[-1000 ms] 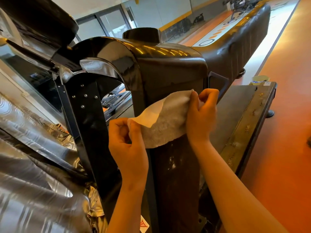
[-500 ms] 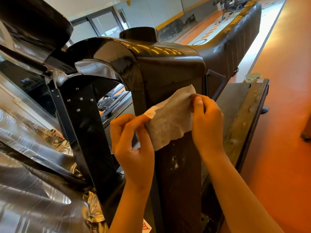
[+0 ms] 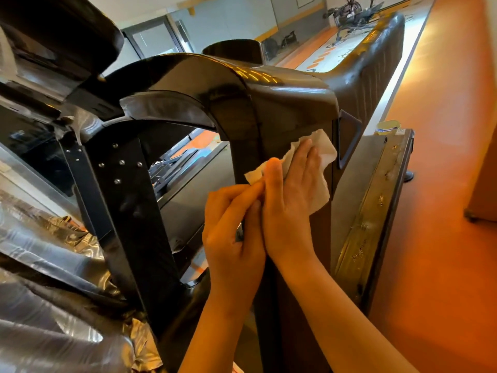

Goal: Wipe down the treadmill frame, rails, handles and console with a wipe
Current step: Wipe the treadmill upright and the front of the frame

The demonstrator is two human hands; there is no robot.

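— Where is the crumpled white paper wipe (image 3: 321, 168)?

— Flat against the glossy dark-brown upright column of the treadmill frame (image 3: 293, 117), on the face turned toward the camera, just below the rounded shoulder where the column bends over to the left. A small dark loop bracket (image 3: 349, 141) is just to its right.

— What holds it there?

— The right hand (image 3: 293, 195). Its fingers lie straight and together, palm down on the wipe, pressing it to the column; nothing is curled round it. The paper sticks out above the fingertips and to the right of the hand.

— And the left hand (image 3: 231, 232)?

— It is close against the right one, fingers reaching up to the wipe's left corner beside the right thumb. Whether they pinch that corner or only touch it, I cannot tell.

— Anything else around?

— A long padded dark handrail (image 3: 376, 65) runs away to the far right. Below it is the dark deck with a scuffed metal side rail (image 3: 371, 224), then orange floor (image 3: 443, 184). Crinkled silver wrapping (image 3: 40, 265) lies near left.
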